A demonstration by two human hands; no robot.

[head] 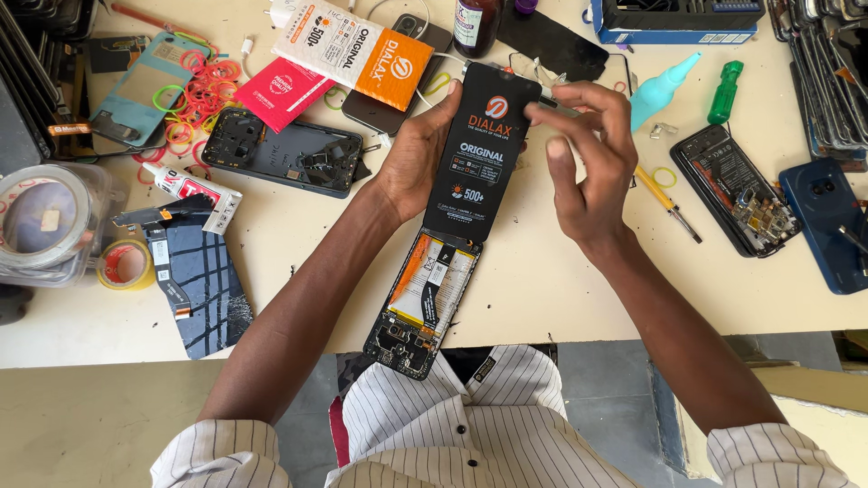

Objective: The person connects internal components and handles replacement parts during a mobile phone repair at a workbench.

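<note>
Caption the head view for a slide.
Both hands, left hand and right hand, hold a black screen panel above an opened phone.

Black replacement phone screen (484, 149), glossy, covered by a printed protective film with orange and white markings. Held upright and slightly tilted over the pale workbench, its lower edge meeting the top of the opened phone body (423, 303). Gripped along its left edge, pinched at its top right corner. Phone body lay flat, back cover off, yellow-orange battery and black circuit board exposed, lower end overhanging the bench's near edge.
</note>
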